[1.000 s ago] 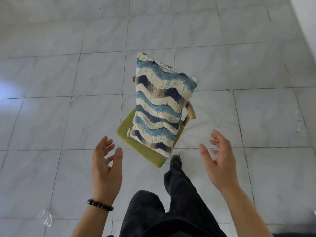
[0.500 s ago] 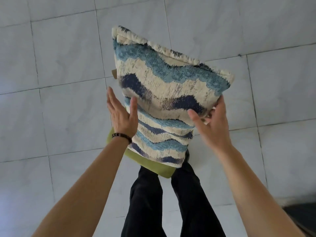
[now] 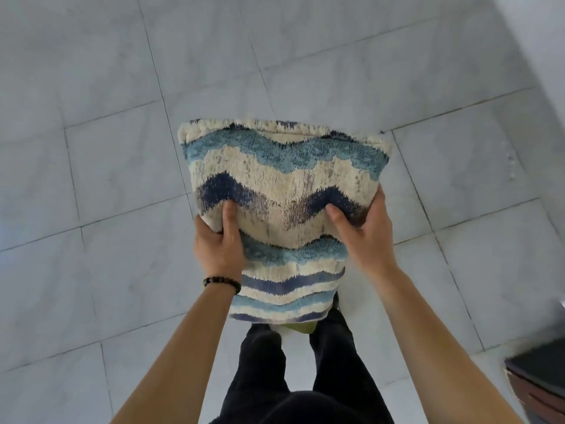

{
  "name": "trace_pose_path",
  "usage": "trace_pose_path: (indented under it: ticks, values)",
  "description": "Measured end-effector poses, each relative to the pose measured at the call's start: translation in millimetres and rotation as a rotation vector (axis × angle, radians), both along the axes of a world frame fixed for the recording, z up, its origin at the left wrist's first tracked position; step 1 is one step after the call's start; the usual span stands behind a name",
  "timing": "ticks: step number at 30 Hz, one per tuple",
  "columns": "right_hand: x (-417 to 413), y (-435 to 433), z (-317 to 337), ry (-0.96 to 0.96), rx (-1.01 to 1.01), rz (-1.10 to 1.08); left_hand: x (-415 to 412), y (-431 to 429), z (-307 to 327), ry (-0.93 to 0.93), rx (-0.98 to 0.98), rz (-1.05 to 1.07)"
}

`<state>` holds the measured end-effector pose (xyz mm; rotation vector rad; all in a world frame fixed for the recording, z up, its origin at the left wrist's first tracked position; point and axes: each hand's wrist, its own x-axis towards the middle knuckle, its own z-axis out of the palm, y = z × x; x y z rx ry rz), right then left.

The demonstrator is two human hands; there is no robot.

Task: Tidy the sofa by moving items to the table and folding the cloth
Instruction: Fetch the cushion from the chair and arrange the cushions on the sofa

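Cushion, cream with wavy light-blue and navy bands, sits at frame centre, held above the grey tiled floor. Left hand grasps its 9 o'clock edge: thumb pressed into the front face, fingers wrapped behind, dark bead bracelet on the wrist. Right hand grasps the 3 o'clock edge in mirrored fashion, thumb denting the fabric. Both forearms extend up from 6 o'clock, bare. Below the cushion, a green sliver shows between dark trouser legs. Dark object at 4 o'clock, unidentifiable.
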<state>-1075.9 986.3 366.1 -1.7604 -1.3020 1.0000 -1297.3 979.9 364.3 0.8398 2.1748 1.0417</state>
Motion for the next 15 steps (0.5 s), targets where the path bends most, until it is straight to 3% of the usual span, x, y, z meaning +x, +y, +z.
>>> trace_pose_path:
  ticks: [4, 9, 13, 15]
  values:
    - [-2, -18, 83, 0.0, 0.175, -0.077, -3, 0, 81, -0.106, 0.186, -0.012]
    - [-2, -95, 133, 0.042, 0.377, -0.339, 8, -13, 149, -0.439, 0.354, -0.092]
    - [-3, -187, 109, 0.137, 0.158, -0.475, 38, -39, 165, -0.705, 0.269, -0.221]
    - [0, -233, 103, 0.088, 0.104, -0.588, 63, -61, 168, -0.743, 0.212, -0.293]
